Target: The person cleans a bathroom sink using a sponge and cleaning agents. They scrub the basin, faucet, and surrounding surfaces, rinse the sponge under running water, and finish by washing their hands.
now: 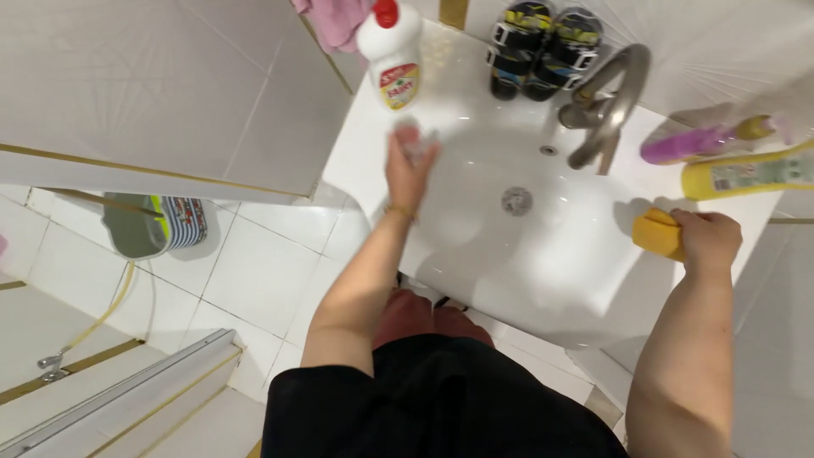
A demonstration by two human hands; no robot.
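Note:
My left hand (409, 166) reaches over the left rim of a white sink (475, 280), fingers spread and blurred, just below a white bottle with a red cap (391, 53) that stands on the sink's back left corner; the hand is not touching it. My right hand (709, 240) rests on the sink's right rim and grips a yellow sponge (658, 231). The drain (516, 200) lies between the two hands.
A metal tap (609, 100) curves over the basin. Black and yellow sandals (543, 38) sit on the back rim. A pink bottle (691, 142) and a yellow bottle (746, 172) lie at the right. A grey bucket with a striped cloth (153, 225) stands on the tiled floor left.

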